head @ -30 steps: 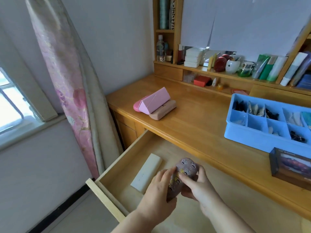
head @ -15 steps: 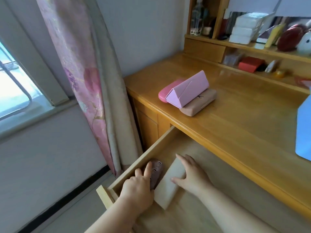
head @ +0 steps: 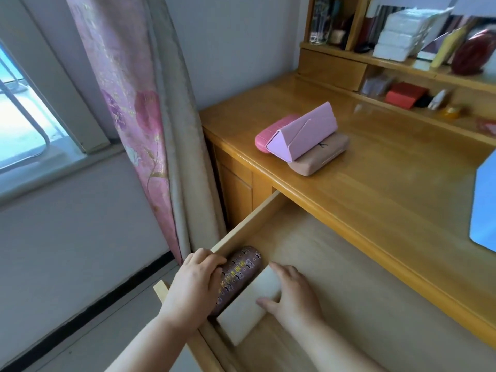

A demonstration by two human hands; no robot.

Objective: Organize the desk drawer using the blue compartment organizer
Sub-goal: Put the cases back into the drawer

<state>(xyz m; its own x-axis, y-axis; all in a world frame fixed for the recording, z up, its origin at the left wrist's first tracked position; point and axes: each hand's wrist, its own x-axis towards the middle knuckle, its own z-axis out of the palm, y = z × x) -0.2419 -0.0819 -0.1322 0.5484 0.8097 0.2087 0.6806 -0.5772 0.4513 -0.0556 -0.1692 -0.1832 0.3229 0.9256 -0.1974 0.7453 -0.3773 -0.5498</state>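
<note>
Left hand [head: 193,288] curled on the brown case [head: 239,275], right hand [head: 291,294] flat against the white box [head: 248,310]; organizer [head: 484,210] at three o'clock on the surface [head: 375,183], not yet in the drawer [head: 335,277].

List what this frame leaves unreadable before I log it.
- Blue organizer, head view: cut by the right edge; compartments unseen.
- Patterned case: near end under the left hand.
- White box: partly beneath the right hand.
- Drawer: right part out of frame.
</note>
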